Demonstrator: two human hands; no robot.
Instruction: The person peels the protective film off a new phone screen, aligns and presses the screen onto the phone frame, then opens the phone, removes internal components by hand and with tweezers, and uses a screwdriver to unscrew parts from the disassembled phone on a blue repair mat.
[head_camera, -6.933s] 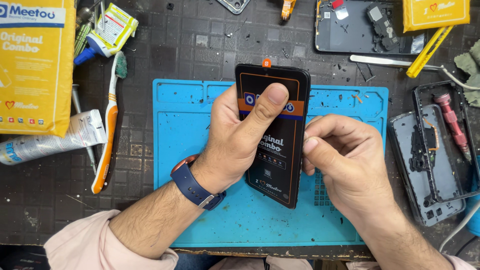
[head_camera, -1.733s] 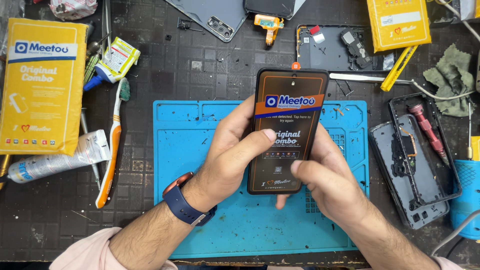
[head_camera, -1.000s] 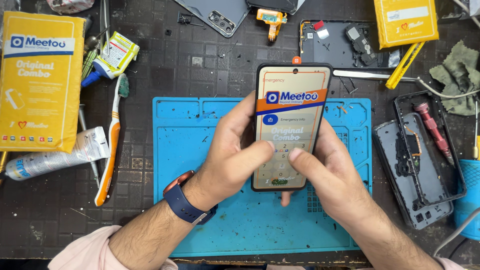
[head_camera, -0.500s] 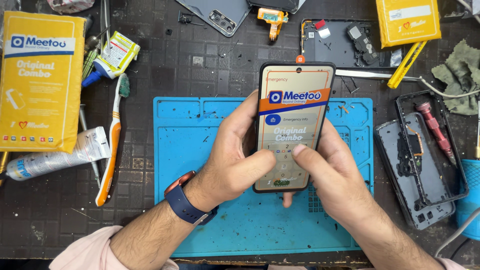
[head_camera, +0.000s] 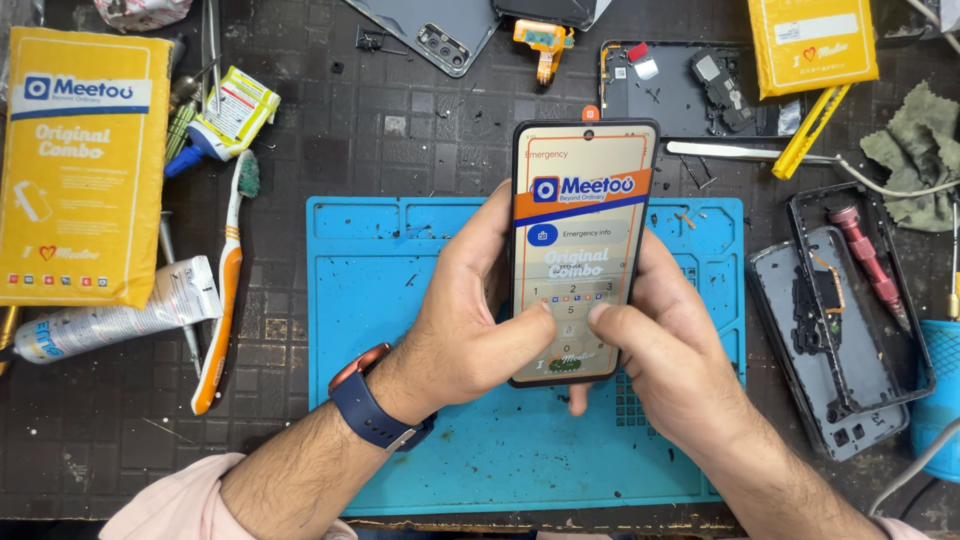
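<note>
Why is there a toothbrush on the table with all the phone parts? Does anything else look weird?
The toothbrush lies left of the blue mat, odd among tools. The phone in both hands still wears a printed film over its lit screen. Another phone on the right lies opened up, its insides showing.

Bright, even overhead light, sharp focus throughout, soft shadows, and mild glare on the lit phone screen (head_camera: 582, 250).
</note>
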